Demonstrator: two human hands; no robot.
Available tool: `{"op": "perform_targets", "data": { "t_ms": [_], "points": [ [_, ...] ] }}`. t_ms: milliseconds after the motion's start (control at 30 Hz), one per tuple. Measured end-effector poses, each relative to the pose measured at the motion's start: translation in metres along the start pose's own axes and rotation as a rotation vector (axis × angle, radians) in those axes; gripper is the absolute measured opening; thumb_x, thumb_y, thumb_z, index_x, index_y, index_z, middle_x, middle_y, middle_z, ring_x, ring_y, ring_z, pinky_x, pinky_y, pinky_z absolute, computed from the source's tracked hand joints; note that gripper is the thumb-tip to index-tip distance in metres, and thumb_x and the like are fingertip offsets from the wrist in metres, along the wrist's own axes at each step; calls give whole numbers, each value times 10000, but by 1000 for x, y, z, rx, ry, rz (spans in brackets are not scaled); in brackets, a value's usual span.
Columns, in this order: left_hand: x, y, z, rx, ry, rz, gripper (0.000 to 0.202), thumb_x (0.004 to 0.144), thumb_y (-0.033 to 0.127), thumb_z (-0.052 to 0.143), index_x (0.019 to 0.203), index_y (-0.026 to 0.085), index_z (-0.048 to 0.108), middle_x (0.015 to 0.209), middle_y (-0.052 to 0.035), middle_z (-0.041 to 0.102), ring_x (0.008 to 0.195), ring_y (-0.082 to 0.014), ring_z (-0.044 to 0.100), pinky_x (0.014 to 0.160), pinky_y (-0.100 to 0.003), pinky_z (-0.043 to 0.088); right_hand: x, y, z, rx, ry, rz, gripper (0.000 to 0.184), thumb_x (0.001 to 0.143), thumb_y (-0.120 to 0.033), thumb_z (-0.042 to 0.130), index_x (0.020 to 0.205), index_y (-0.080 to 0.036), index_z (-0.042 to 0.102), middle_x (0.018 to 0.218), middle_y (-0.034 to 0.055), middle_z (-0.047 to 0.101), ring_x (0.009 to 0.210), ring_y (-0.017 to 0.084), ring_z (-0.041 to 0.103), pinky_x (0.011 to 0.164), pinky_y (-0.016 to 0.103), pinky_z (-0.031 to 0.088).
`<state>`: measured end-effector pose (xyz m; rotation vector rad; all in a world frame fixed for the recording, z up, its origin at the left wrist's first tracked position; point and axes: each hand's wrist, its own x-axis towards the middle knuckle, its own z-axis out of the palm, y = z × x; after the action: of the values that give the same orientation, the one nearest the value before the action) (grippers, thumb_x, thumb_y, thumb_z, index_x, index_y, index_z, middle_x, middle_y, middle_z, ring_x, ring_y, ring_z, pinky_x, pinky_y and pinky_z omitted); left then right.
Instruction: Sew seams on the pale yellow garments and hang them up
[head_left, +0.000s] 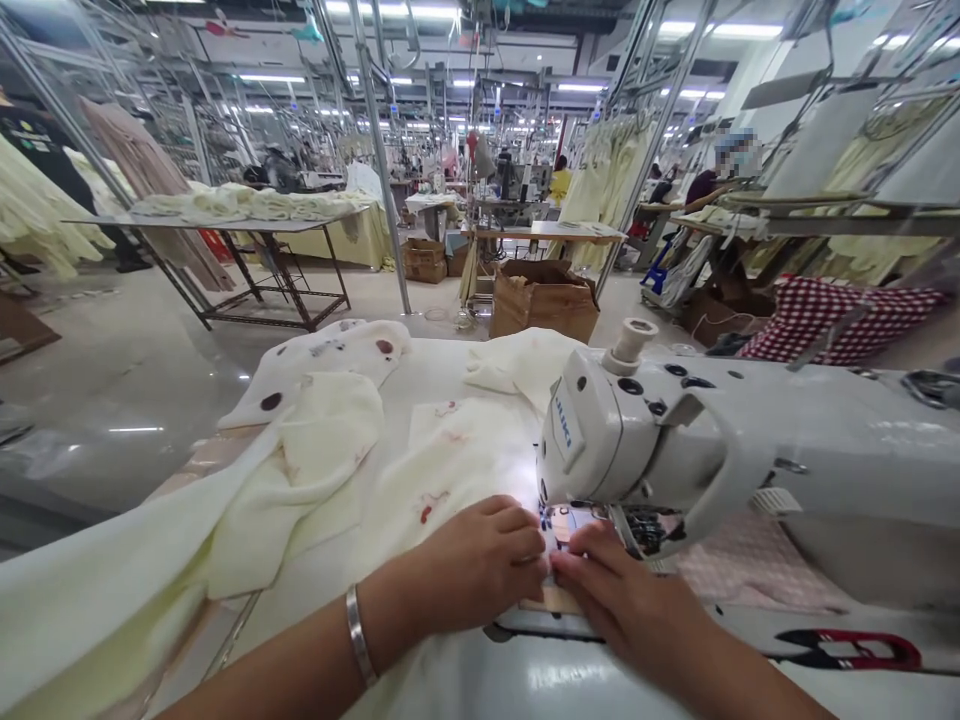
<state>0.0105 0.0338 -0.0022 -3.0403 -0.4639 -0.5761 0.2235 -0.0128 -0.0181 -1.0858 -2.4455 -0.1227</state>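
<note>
My left hand (472,565) rests on cream fabric (442,470) on the sewing table, fingers curled and pressed down just left of the needle. A silver bangle circles that wrist. My right hand (622,595) lies beside it, fingertips pinching a small printed fabric piece (559,525) under the presser foot. The white sewing machine (675,440) arches over both hands, its head directly above my fingertips. The needle itself is hidden behind the machine head and my fingers.
More cream garments (322,420) with red spots pile at the left of the table. Red-handled thread snips (855,650) lie at the right. A pink patterned cloth (742,575) sits under the machine arm. Cardboard boxes (544,300), tables and hanging garments stand beyond; a person sits far right.
</note>
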Motion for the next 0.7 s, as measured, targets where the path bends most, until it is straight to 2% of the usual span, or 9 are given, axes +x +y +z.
{"op": "perform_targets", "data": {
  "t_ms": [167,333,467,567,700],
  "points": [
    [0,0,0,-86,-7,-57,137,920,277,500,880,189,598,924,3,617,904,-153,527,870,-306,386,-4,-1,-1,-11,46,28,271,920,-229,406,950,-225,675,796,86,652,760,188,635,581,267,461],
    [2,-5,-2,-153,-26,-92,136,913,263,501,877,206,619,955,-5,624,849,-146,524,843,-306,384,0,-2,-5,0,60,17,258,917,-224,410,952,-218,666,778,56,649,720,159,619,578,253,441],
    [4,-13,-1,-157,9,-120,153,909,261,507,871,214,648,973,-12,617,848,-155,518,845,-307,381,2,-3,-9,1,62,21,262,919,-225,405,935,-217,666,776,43,644,644,134,597,563,251,427],
    [6,-17,-1,-182,29,-168,122,887,255,552,847,211,658,927,-12,614,846,-151,524,830,-285,384,2,-4,-9,7,49,31,264,921,-230,401,949,-218,663,785,41,642,602,117,584,537,240,417],
    [10,-23,-2,-217,46,-198,138,884,268,558,828,195,661,868,-19,607,818,-143,530,810,-272,390,0,-3,-7,5,38,43,272,926,-238,393,962,-225,663,808,52,649,659,138,611,538,246,420]
  ]
}}
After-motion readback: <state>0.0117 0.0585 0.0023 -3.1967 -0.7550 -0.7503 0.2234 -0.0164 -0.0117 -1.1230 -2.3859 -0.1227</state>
